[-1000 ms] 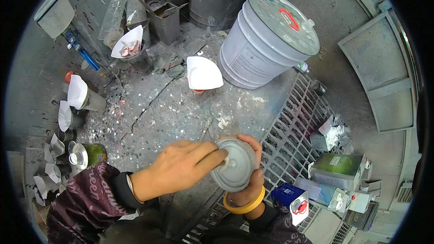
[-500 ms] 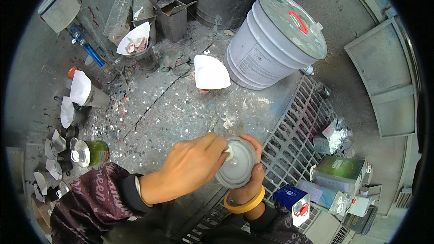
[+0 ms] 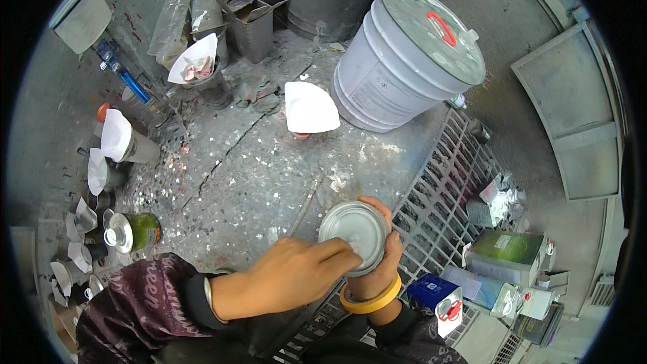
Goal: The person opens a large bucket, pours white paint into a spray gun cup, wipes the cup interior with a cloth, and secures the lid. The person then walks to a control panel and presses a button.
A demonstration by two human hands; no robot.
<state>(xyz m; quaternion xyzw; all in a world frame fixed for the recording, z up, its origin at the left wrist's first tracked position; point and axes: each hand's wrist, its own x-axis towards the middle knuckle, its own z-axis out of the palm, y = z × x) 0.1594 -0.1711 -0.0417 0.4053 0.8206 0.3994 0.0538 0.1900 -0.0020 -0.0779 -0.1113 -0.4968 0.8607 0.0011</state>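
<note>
My right hand, below a yellow wristband, wraps round a round, clear plastic cup with a pale grey top. Over its near side, the closed fingers of my left hand press on the top. A small white wad shows between those fingers half a second ago; now they mostly hide it. Just beyond my left hand, a thin, paint-crusted stick lies on the grey surface. Farther off stands a white paper cone on a small reddish base.
A large white pail with a red handle stands at the back right. Beside it runs a metal grating. A blue can and other cans are at right. Cups with paper cones and a green-labelled can line the left.
My left hand has moved toward me across the cup's top, from its upper left side to its lower middle. The cup has turned to show its top more squarely.
</note>
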